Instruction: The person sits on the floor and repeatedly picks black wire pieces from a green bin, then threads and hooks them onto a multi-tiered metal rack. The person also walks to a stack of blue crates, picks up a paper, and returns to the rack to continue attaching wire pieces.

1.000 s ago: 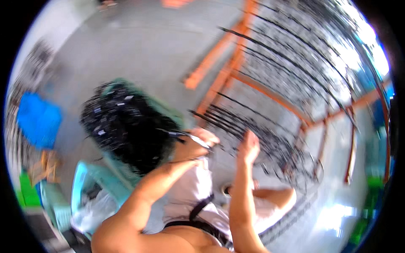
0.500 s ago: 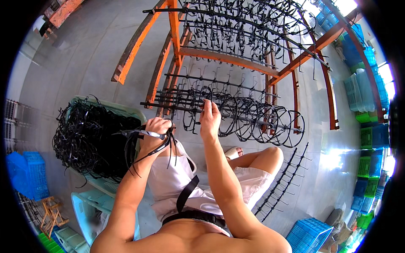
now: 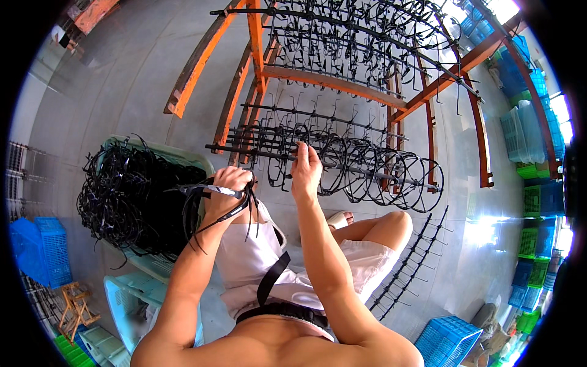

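Grey concrete floor, orange rack frame [image 3: 318,76] ahead | left hand [image 3: 227,191] clenched on bundle of black strips [image 3: 215,208] | right hand [image 3: 304,171] pinching a loop onto hook bar [image 3: 342,164] | right of it loops hung; heaped crate [image 3: 137,196] left remains

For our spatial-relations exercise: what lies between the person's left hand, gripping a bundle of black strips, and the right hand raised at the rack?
In the head view, only a narrow gap separates left hand and right hand; black rack rods with hanging loops cross it.

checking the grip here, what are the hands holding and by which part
The left hand grips a bundle of thin black strips near their upper ends, the rest hanging loose below. The right hand pinches something small at the black rack bar; what, cannot be told.
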The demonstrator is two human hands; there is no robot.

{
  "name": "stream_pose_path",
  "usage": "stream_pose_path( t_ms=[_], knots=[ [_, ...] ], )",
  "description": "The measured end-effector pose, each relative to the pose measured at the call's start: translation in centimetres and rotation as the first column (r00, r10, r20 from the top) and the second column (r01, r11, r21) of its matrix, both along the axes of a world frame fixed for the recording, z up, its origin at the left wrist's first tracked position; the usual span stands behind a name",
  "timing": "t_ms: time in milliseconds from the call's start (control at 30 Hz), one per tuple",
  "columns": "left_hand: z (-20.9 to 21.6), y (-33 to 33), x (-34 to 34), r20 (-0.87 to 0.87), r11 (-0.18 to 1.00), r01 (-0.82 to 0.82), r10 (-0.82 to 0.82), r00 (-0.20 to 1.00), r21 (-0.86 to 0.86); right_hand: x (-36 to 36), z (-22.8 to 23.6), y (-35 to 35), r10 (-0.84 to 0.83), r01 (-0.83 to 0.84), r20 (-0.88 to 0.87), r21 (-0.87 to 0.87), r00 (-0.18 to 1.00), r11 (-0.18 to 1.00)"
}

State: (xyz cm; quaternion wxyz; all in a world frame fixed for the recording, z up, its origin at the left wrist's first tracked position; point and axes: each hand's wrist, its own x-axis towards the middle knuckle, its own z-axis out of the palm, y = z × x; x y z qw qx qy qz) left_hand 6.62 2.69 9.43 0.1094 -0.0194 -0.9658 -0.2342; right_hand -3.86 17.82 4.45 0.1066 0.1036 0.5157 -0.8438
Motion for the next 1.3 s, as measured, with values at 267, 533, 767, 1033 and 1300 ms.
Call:
stream_pose_path(
  t_ms=[267, 533, 767, 1033, 1300],
  knots=[
    [0.4, 0.2, 0.0, -0.045, 0.999, -0.037, 0.038, 0.998, 0.011, 0.7, 0.9, 0.3, -0.003, 0.003, 0.003, -0.119, 1.000, 0.993],
    [-1.1, -2.0, 0.0, -0.121, 0.999, 0.044, -0.043, 0.992, 0.008, 4.0, -1.6, 1.1, 0.015, 0.008, -0.122, 0.189, 0.992, 0.982],
    [-3.5, 0.3, -0.3, -0.125, 0.997, -0.066, 0.060, 0.990, -0.045, 5.9, -4.2, 3.0, 0.115, -0.086, -0.341, 0.100, 0.933, 0.991],
    [-3.0, 0.3, -0.2, -0.098, 0.998, -0.061, 0.064, 0.993, 0.032, 6.9, -5.2, 3.7, 0.242, -0.217, -0.346, 0.111, 0.907, 0.970],
    [-3.4, 0.6, -0.4, -0.134, 0.997, -0.081, 0.080, 0.988, 0.000, 7.3, -4.5, 3.0, 0.095, -0.098, -0.242, -0.002, 0.966, 0.995]
  ],
)
